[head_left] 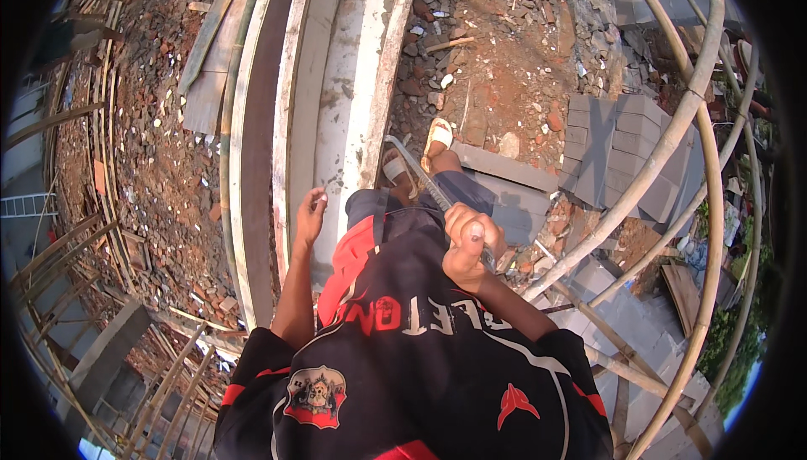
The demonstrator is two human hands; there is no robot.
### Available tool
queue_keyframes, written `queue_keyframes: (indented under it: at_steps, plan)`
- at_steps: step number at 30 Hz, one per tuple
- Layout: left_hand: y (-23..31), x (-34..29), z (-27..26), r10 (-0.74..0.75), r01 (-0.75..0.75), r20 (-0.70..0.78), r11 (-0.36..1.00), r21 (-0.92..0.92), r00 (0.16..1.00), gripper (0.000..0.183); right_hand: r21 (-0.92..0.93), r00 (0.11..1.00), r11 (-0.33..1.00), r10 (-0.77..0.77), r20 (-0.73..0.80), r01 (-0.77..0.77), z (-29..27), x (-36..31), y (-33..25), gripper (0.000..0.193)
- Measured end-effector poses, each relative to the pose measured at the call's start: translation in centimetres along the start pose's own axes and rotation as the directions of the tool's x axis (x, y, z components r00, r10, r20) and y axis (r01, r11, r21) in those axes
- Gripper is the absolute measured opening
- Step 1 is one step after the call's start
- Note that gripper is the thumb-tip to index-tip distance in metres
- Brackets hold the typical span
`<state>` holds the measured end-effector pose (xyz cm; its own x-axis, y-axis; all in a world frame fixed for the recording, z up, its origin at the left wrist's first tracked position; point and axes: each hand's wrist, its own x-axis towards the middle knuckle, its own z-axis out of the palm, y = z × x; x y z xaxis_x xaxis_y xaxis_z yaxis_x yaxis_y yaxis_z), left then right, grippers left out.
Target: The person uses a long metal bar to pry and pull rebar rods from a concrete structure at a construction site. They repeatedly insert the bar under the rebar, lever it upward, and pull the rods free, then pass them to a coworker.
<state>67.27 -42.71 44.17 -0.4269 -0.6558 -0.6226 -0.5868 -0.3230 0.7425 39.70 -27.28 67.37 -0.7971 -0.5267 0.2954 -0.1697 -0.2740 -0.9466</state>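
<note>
My right hand is closed around a crowbar, a grey ribbed steel bar that slants away to a bent tip. That tip is by the near end of a wooden plank, close to my sandalled feet; I cannot tell whether they touch. My left hand hangs over the concrete beam, its fingers loosely curled and apart, with nothing plainly in them. Left of the beam runs another formwork board. Part of the crowbar's shaft is hidden inside my right fist.
Bamboo scaffold poles curve along the right side. Grey blocks are stacked beyond my right foot. Broken brick and rubble cover the ground ahead; more rubble lies lower left. Boards stand along the left trench edge.
</note>
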Motion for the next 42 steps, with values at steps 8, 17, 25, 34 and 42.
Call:
queue_keyframes:
  at_steps: [8, 17, 25, 34, 42]
  plan:
    - [23.6, -2.6, 14.5, 0.850, -0.859, 0.423, 0.445, -0.255, 0.315, 0.021, -0.060, 0.992, 0.998, -0.010, 0.129, 0.018, 1.6, -0.4, -0.3, 0.030]
    - [21.7, -1.6, 15.3, 0.664, -0.754, 0.695, 0.598, -0.273, 0.275, 0.019, -0.339, 0.532, 0.927, 0.372, 0.761, -0.162, -3.6, 6.5, -8.4, 0.049]
    - [20.3, -3.9, 21.9, 0.557, -0.807, 0.820, 0.540, -0.238, 0.130, 0.018, -0.977, 0.275, 0.210, 0.938, 0.211, 0.031, -4.2, 4.1, -11.4, 0.052]
    - [19.7, -1.5, 20.1, 0.539, -0.775, 0.810, 0.606, -0.182, 0.231, 0.033, -0.983, 0.350, 0.102, 0.925, 0.150, 0.152, -8.3, 1.6, -9.7, 0.024]
    - [5.6, 6.1, 10.1, 0.199, -0.213, 0.369, 0.977, -0.002, 0.908, 0.026, -0.974, 0.355, 0.002, 0.931, 0.085, 0.227, -14.0, 2.7, -7.7, 0.027]
